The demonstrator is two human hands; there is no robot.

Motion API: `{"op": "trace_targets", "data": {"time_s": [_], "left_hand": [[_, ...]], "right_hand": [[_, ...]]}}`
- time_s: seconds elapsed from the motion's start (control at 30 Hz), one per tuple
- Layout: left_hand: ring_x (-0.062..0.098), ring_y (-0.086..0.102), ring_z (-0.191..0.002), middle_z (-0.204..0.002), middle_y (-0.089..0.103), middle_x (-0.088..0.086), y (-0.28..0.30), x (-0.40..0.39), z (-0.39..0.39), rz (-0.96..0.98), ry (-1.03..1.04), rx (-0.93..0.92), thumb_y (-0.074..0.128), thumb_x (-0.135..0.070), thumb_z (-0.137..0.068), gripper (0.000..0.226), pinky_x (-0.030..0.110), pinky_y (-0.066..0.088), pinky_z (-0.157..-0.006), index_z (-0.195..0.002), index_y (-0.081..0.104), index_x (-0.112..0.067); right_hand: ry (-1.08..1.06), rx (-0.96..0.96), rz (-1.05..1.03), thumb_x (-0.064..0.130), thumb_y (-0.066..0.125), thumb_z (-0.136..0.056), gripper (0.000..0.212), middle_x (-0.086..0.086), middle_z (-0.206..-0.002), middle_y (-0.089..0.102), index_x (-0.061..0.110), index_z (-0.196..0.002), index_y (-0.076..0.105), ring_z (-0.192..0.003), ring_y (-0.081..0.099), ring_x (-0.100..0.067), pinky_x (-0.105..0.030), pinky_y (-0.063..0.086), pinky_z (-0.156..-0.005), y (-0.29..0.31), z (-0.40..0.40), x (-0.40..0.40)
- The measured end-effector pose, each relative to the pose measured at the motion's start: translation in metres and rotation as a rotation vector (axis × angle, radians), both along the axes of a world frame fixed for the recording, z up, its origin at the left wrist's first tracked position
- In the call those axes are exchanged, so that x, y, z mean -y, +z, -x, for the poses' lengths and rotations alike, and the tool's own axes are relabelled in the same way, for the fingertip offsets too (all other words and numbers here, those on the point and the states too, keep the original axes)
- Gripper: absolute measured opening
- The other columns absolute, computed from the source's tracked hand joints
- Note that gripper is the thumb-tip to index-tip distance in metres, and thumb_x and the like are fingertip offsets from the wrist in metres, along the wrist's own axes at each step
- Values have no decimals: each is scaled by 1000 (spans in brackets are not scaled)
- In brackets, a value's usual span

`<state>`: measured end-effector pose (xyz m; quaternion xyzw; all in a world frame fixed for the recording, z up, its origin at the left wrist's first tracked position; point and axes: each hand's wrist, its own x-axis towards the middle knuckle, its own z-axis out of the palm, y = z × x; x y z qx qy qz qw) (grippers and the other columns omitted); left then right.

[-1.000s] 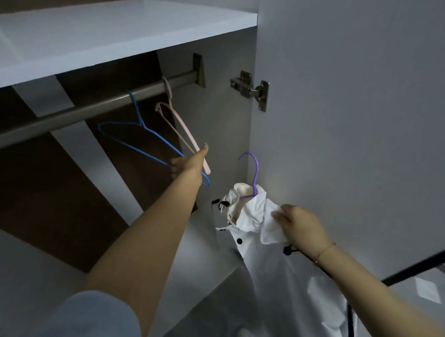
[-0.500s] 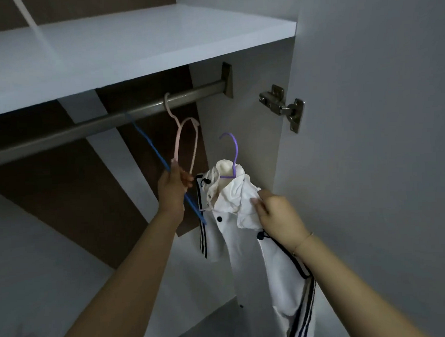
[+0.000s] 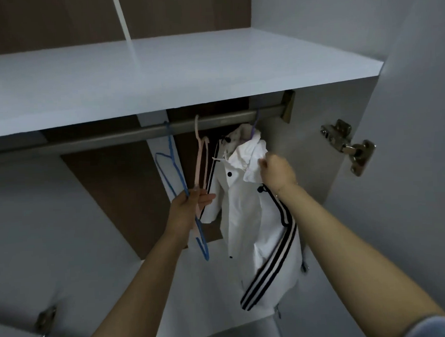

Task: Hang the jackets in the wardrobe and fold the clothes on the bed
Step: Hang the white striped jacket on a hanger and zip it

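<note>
Right hand (image 3: 275, 171): grip closed on crumpled collar fabric of white button-front jacket with black sleeve stripes (image 3: 245, 205). Jacket suspended on thin purple hanger (image 3: 254, 127), hook over grey metal wardrobe rail (image 3: 114, 133) directly above this grip; body and striped sleeve draping below and to either side of wrist.

Left hand (image 3: 190, 207): grip around lower wire of thin blue hanger (image 3: 178, 185), thumb and fingers partly extended, fingertips touching pale pink hanger (image 3: 201, 164) just right of grip. Both empty hangers hooked on rail above left grip, blue one tilted, its lower end projecting below hand. Jacket's near sleeve just right of left fingertips.

White wardrobe shelf (image 3: 162, 77) overhead of both grips. Metal door hinge (image 3: 346, 145) well right of right grip, on inner side of wardrobe door.
</note>
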<state>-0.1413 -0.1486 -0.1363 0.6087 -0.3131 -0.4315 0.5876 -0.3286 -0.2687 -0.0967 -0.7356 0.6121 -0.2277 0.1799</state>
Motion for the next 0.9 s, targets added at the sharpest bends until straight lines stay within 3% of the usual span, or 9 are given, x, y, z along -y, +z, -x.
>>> {"op": "trace_targets", "data": {"time_s": [0.17,0.27,0.33,0.4,0.47,0.53,0.67,0.8,0.9], "left_hand": [[18,69,-100,-108,72,14,6,0,4,-28,-55,-22,50,-27,-100,23,19,55,-80,-111,62,-11],[24,64,-111,-120,66,14,5,1,10,-71,-77,68,55,-25,-99,23,36,51,-98,-119,59,-14],[24,60,-115,-124,63,12,1,-2,13,-83,-85,133,57,-23,-99,33,39,46,-105,-129,53,-12],[16,55,-121,-132,58,0,-6,-10,12,-77,-102,233,57,-22,-98,44,29,41,-105,-140,46,-16],[5,43,-125,-138,45,-12,-15,-24,11,-95,-90,270,58,-25,-97,59,22,32,-103,-150,32,-22],[7,35,-136,-149,36,-9,-26,-46,13,-116,-42,290,61,-29,-96,69,22,25,-109,-154,24,-22],[12,27,-142,-158,30,2,-43,-96,19,-63,-62,559,54,-30,-99,62,32,19,-119,-154,26,-22],[17,7,-150,-163,13,3,-46,-136,18,43,-243,1081,48,-37,-100,63,43,7,-120,-155,20,-26],[3,-12,-143,-165,3,-2,-48,-172,17,69,-370,1232,42,-45,-100,64,44,-1,-119,-155,14,-31]], "right_hand": [[32,3,-7,22,42,-102,32,-17,-126,59,3,-127,46,-98,62,-34,-37,48,-69,-37,10,-15],[87,45,28,27,51,-98,52,-12,-143,43,8,-144,36,-119,52,-30,-38,50,-84,-45,20,-32],[116,47,41,25,56,-97,62,-10,-150,35,10,-150,29,-132,41,-27,-38,46,-98,-48,29,-49],[92,83,37,22,56,-96,65,-10,-156,29,11,-152,26,-141,32,-24,-38,37,-110,-50,34,-73],[48,173,12,19,55,-97,64,-8,-158,27,11,-153,24,-145,26,-22,-33,28,-117,-52,33,-105],[51,230,2,19,55,-97,64,-6,-158,27,12,-153,25,-145,26,-19,-24,21,-117,-55,26,-139],[52,178,-21,32,51,-99,65,0,-160,21,19,-154,19,-147,18,-13,-14,9,-113,-63,17,-196],[44,54,20,44,47,-98,67,-3,-161,18,20,-154,20,-148,16,-16,-22,9,-117,-67,28,-248],[-2,11,-9,49,44,-98,68,-2,-162,16,20,-154,21,-149,13,-17,-32,13,-122,-72,36,-294]]}}
